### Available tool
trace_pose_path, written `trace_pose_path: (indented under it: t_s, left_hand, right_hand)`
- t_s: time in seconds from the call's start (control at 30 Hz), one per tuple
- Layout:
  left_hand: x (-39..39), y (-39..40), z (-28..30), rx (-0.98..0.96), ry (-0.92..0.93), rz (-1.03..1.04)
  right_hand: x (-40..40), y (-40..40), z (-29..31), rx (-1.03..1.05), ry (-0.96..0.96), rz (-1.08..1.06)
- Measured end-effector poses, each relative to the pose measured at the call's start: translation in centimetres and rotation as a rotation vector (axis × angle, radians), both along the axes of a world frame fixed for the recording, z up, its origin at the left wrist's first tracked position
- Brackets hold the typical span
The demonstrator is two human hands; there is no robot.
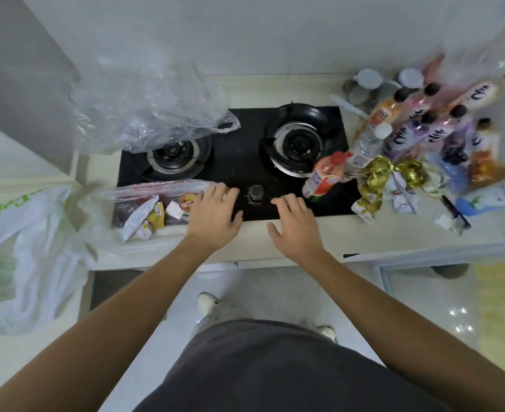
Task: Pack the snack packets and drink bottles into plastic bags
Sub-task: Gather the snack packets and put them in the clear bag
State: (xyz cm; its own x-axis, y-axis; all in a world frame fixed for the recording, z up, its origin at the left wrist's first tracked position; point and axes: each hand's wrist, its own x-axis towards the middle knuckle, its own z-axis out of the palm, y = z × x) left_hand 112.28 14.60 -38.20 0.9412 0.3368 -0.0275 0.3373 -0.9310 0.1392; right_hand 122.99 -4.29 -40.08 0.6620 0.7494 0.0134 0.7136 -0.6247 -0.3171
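Observation:
My left hand (215, 215) hovers over the front edge of the black gas stove (239, 162), fingers spread, empty, just right of a clear plastic bag (144, 203) holding snack packets. My right hand (295, 224) is open beside it, below the stove knob (256, 193). A red-labelled drink bottle (324, 176) lies tilted at the stove's right edge. Behind it stand a clear water bottle (367, 144) and several purple and orange drink bottles (435, 126). Gold-wrapped snack packets (379, 176) lie in front of the bottles.
A large crumpled clear bag (144, 108) covers the back left burner. A white bag with green print (22, 251) hangs at the counter's left end. Grey jars (367, 81) stand at the back right. The pale counter edge (394, 233) runs along the front.

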Motion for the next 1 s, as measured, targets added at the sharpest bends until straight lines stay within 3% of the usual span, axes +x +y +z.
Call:
trace_pose_path:
  t_s: [0.47, 0.73, 1.0]
  left_hand:
    - [16.8, -31.0, 0.9, -0.064, 0.026, -0.271]
    - [24.9, -39.3, -1.4, -0.152, 0.126, -0.438]
    - [34.2, -42.7, -6.3, -0.260, 0.214, -0.535]
  right_hand:
    - [12.9, -32.5, 1.9, -0.045, 0.091, -0.356]
    - [18.9, -41.0, -0.4, -0.168, 0.234, -0.528]
    - [26.3, -43.0, -4.0, -0.245, 0.367, -0.550]
